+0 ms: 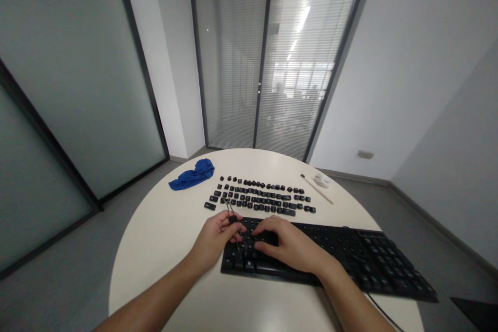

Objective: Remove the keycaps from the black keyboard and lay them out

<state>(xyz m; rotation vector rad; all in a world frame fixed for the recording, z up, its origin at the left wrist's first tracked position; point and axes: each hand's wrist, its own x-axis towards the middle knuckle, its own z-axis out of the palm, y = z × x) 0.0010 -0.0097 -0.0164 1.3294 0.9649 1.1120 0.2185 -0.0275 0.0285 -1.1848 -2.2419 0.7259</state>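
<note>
Left fingers [232, 230] round a wire tool [233, 219], right fingers [268, 223] (curved, parted) over black plastic keyboard [343, 244]

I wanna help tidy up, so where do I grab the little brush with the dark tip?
Probably pinch the brush by the pale end away from its dark tip, reaching down from above on the near right. It's thin and lies flat on the table, with that end pointing toward the near right, apart from the loose keycaps and the crumpled white thing.
</note>
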